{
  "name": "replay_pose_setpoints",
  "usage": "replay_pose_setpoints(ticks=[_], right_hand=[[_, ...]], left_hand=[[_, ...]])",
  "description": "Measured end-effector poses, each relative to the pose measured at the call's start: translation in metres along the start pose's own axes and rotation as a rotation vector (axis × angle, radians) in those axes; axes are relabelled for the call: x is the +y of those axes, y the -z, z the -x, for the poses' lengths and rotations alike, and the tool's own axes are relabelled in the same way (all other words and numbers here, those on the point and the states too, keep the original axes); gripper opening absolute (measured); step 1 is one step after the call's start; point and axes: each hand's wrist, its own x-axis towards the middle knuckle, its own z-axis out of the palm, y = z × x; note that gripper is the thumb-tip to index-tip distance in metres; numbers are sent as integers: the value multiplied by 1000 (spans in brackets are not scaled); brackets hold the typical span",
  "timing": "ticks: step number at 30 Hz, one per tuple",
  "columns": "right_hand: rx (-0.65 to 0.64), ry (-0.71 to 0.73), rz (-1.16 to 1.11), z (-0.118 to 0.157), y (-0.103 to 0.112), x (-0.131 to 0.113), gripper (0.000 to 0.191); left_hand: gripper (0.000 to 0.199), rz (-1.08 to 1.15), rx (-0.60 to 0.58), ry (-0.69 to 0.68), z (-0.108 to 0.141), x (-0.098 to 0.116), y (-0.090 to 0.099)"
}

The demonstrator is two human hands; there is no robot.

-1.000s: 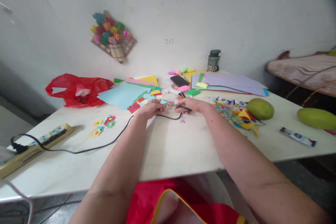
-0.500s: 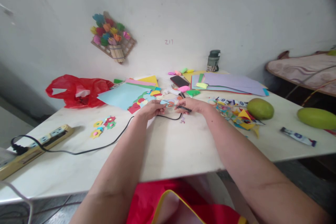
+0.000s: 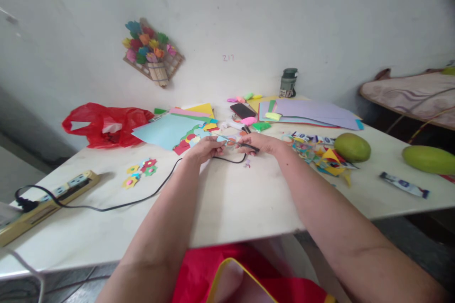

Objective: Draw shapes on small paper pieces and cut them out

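Observation:
Over the middle of the table, my right hand (image 3: 261,143) is closed around black-handled scissors (image 3: 253,147), whose blades point left. My left hand (image 3: 205,148) pinches a small piece of light blue paper (image 3: 221,138) right by the blades. Whether the blades are parted is too small to tell. A black cable (image 3: 232,161) runs just below both hands. Cut colored paper shapes (image 3: 188,141) lie beyond my left hand. Farther left are several finished-looking paper flowers (image 3: 149,167) with round centers.
Paper scraps (image 3: 322,158) and mangoes (image 3: 352,147) lie to the right, with a glue tube (image 3: 404,185) nearer the edge. Colored sheets (image 3: 316,110), a phone (image 3: 243,111) and a dark bottle (image 3: 288,83) stand or lie behind. A red bag (image 3: 106,125) and power strip (image 3: 64,194) are left.
Both hands stay nearly in place, still holding the paper and scissors. The view has shifted very slightly.

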Motion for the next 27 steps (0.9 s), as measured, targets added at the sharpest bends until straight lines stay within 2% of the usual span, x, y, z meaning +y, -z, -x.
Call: replay_pose_setpoints(ticks=[10, 20, 27], right_hand=[[-13, -35, -40, 0, -2, -2, 44], [-24, -24, -125, -2, -4, -3, 27], [-43, -32, -262, -6, -4, 0, 28]], left_hand=[[20, 0, -9, 3, 0, -1, -1], [19, 25, -3, -15, 0, -1, -2], [19, 32, 13, -10, -1, -1, -2]])
